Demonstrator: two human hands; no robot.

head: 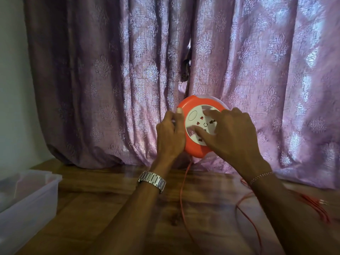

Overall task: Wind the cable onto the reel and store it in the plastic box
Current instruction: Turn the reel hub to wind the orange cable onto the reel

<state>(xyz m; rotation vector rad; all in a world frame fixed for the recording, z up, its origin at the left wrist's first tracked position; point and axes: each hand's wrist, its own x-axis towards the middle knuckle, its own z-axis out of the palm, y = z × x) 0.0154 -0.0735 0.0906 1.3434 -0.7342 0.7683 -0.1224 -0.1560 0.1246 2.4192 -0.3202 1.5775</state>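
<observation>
An orange round cable reel (189, 144) with a white socket face is held up in front of the curtain, above the wooden table (114, 196). My left hand (170, 135) grips its left rim, thumb on the front edge. My right hand (231, 133) lies across the white face, fingers and thumb spread on it. A thin orange cable (182, 196) hangs from the reel's underside down onto the table and runs toward me. More of the cable lies in loose loops at the right. A clear plastic box (27, 197) stands open at the left edge of the table.
A purple patterned curtain (110, 80) hangs right behind the reel and bunches on the table's far edge. A pale wall is at the far left. I wear a metal watch on the left wrist and a thin bracelet on the right.
</observation>
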